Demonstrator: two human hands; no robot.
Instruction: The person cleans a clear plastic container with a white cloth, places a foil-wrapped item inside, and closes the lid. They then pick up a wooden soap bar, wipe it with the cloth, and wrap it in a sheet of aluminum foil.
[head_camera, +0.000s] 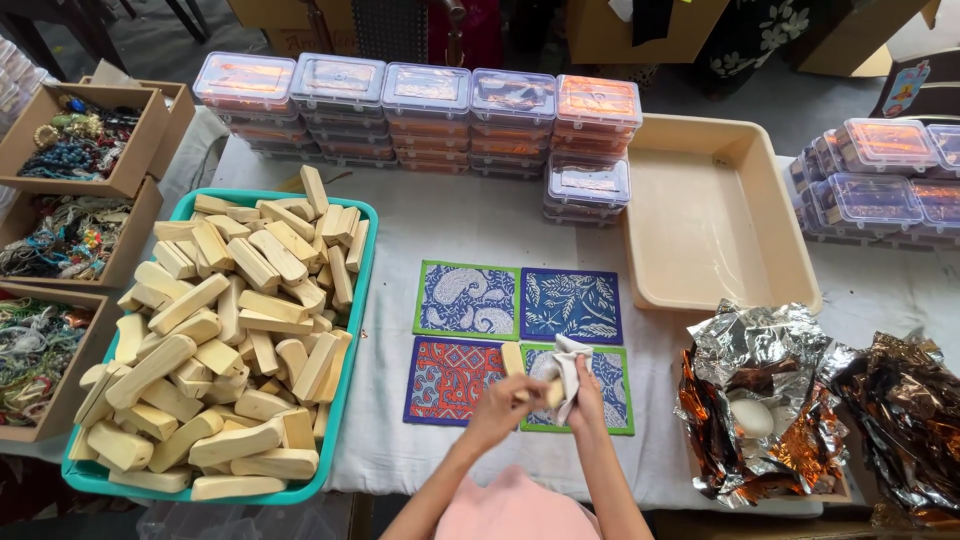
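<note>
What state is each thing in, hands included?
Left hand: gripping a pale wooden block.
Right hand: holding a white cloth against the block.
Teal bin: heaped with wooden blocks.
Beige tray: empty.
Lidded plastic boxes: shut, stacked.
Foil wrapping: opened, crumpled.
Four patterned mats: lying flat.

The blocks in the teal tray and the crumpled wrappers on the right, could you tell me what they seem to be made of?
Blocks: apparently unfinished pale wood, matte with faint grain. Wrappers: metallised foil, by the mirror-like silver creases and orange sheen. Teal tray: probably smooth plastic.
</note>
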